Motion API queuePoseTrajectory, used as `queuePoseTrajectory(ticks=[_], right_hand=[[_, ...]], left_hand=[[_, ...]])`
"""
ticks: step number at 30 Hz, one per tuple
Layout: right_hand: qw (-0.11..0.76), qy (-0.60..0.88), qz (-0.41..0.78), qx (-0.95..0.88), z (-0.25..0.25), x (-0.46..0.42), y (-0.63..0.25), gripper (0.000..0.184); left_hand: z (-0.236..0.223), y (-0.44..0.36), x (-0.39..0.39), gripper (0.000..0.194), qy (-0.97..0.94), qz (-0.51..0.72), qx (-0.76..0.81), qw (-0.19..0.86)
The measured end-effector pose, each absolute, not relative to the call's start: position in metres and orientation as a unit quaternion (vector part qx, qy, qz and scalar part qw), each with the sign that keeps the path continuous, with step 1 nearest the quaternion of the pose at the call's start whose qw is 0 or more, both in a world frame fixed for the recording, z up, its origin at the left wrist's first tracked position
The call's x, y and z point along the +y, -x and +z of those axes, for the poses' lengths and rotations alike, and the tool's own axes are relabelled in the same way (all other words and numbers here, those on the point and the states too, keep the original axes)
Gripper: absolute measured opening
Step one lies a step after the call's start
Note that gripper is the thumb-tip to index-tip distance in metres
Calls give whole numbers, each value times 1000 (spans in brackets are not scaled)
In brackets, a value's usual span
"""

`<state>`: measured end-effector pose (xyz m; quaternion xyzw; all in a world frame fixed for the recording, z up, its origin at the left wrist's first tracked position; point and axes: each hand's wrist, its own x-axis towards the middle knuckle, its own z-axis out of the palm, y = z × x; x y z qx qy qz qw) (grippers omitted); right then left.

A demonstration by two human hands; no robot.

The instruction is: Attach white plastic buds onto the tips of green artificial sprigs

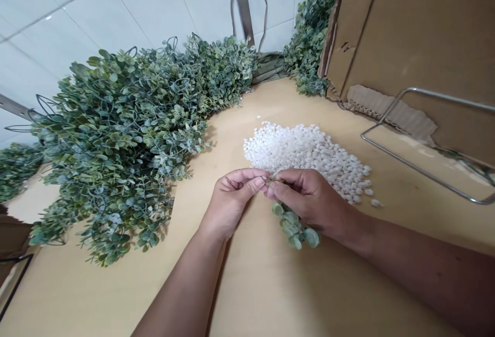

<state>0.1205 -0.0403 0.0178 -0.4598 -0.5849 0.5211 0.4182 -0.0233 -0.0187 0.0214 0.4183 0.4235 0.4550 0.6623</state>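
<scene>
My right hand (305, 192) is closed around the stem of a small artificial leaf sprig (296, 228), whose round green leaves hang below the fingers. The fingertips of my left hand (235, 192) are pinched together right against those of my right, at the sprig's stem end. Whatever lies between the left fingertips is too small and covered to make out. Just beyond both hands spreads a heap of small white plastic pieces (297, 146), loose on the pale wooden table (263, 285).
A large pile of artificial greenery (131, 131) with wire loops covers the left of the table. More greenery (313, 33) stands at the back beside a cardboard box (421, 33). A bent metal wire frame (417, 164) juts in at the right. White tiles (143, 7) line the wall.
</scene>
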Motion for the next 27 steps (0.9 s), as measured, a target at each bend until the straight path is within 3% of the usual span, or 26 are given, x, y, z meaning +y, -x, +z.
queuePoseTrajectory(ticks=[27], right_hand=[[423, 483, 454, -617, 16, -43, -121, 33]], left_hand=[[22, 26, -19, 15, -424, 416, 406, 694]])
